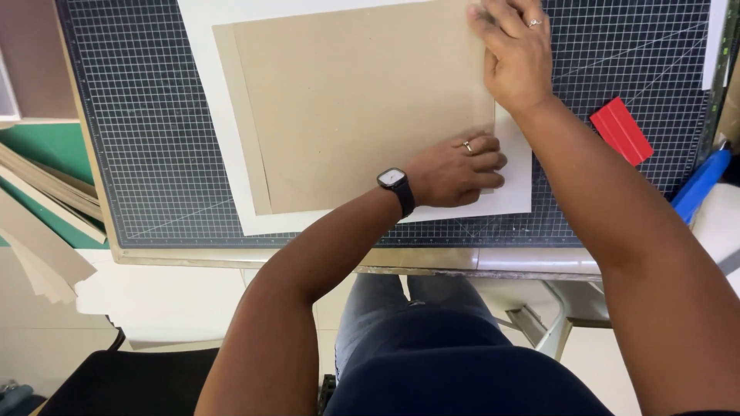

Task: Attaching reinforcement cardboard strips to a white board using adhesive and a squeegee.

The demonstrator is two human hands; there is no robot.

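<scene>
A brown cardboard sheet (354, 108) lies flat under both hands, on top of a larger white sheet (515, 189), and both rest on a dark cutting mat (146, 154) with a fine white grid. The cardboard is plain and matte, without print, and a narrow strip of the same brown colour shows along its far-left edge — it looks like a second board below, slightly shifted.

The left hand (456, 169) presses on the near right corner of the cardboard, fingers curled loosely and lying half on the cardboard, half on the white sheet; it grips nothing. A ring is on one finger and a dark watch (396, 185) on the wrist. The right hand (515, 50) lies flat and open on the right edge of the cardboard, further from the body, fingers stretched out and pressing down — it also holds nothing.

To the right of the right forearm a red flat tool (621, 131) lies on the mat, well apart from the hands.
</scene>
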